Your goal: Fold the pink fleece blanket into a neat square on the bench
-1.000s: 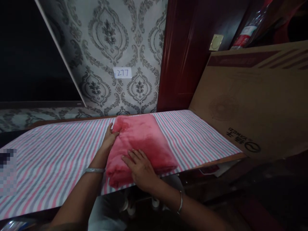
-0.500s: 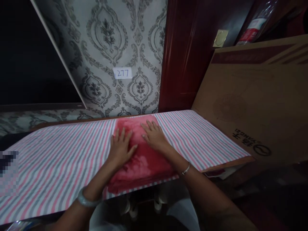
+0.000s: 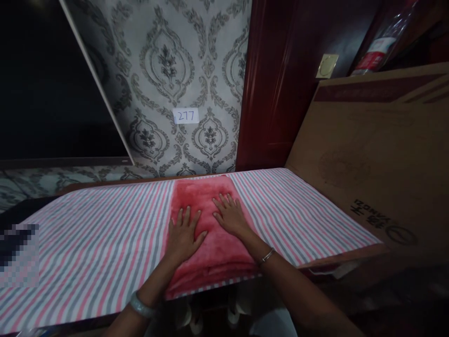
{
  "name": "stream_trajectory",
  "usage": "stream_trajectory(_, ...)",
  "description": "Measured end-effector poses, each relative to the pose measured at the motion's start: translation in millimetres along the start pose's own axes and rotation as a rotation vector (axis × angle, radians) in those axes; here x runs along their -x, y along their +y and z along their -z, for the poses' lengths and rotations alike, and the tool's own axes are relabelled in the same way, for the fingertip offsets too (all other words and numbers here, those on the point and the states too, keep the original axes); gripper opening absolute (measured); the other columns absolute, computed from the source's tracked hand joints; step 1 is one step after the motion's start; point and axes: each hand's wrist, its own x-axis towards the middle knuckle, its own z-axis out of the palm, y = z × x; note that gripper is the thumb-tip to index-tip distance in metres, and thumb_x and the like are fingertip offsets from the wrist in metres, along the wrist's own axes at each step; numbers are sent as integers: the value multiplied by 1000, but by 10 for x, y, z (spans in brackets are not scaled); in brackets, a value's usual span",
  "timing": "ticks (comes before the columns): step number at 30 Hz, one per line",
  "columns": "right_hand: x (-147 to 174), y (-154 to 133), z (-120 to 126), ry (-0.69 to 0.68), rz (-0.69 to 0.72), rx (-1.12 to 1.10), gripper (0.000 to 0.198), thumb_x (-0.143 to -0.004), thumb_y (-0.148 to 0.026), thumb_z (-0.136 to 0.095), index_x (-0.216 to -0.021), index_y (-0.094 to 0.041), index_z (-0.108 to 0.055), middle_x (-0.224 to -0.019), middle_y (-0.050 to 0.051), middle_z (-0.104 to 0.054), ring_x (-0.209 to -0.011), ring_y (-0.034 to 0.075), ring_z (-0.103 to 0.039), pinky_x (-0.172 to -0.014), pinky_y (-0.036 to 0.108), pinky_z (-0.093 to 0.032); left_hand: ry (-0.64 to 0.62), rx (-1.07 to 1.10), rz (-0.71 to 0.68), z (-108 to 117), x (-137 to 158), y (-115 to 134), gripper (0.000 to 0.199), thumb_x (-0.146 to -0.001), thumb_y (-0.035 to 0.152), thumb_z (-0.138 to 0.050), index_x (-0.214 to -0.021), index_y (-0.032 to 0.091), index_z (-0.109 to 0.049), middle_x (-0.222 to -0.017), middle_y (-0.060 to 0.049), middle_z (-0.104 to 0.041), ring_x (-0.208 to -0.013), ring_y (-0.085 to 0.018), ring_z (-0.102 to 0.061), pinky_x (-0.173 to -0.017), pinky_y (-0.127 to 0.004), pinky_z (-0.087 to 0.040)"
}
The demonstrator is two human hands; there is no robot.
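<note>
A folded, plush red blanket (image 3: 206, 252) lies across the middle of a table with a striped cloth (image 3: 115, 224). Its layered fold shows along the near edge. My left hand (image 3: 184, 234) rests flat on the blanket's left side, fingers spread. On its right side lies my right hand (image 3: 229, 215), palm down with the fingers apart. Neither hand grips anything.
A large cardboard box (image 3: 368, 154) stands along the table's right edge, with a plastic bottle (image 3: 377, 54) behind it. At the back left is a dark screen (image 3: 59, 89). A paper label (image 3: 185, 115) marked 277 is on the patterned wall behind.
Both hands have slid a little toward me over the blanket, smoothing its pile to a more even look. The view has shifted slightly, so everything sits lower and further right.
</note>
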Motion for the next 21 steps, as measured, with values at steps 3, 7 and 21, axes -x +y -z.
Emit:
stream_trajectory(3, 42, -114, 115, -65, -23, -30, 63, -102, -48, -41, -160, -26, -29, -168, 8, -18, -155, 34, -9, -122, 60, -10, -46, 114, 15, 77, -19, -76, 68, -92, 51, -54, -153, 24, -42, -165, -16, -28, -153, -39, -21, -115, -67, -29)
stream_trajectory(7, 254, -426, 169, -83, 140, -72, 66, -99, -54, -46, -158, -26, -34, -167, 11, -21, -156, 34, -8, -122, 61, -5, 42, 240, 22, 331, -291, -183, 55, -100, 43, -36, -149, 20, -48, -158, -15, -43, -148, -29, -38, -119, -59, -28)
stream_trajectory(21, 534, -582, -258, -66, 336, -182, 65, -98, -61, -44, -158, -41, -29, -168, -4, -18, -157, 28, -5, -126, 59, -3, -86, -2, 48, -144, -1148, -183, 64, -99, 50, -31, -159, 26, -27, -166, -8, -27, -155, -36, -18, -119, -71, -13)
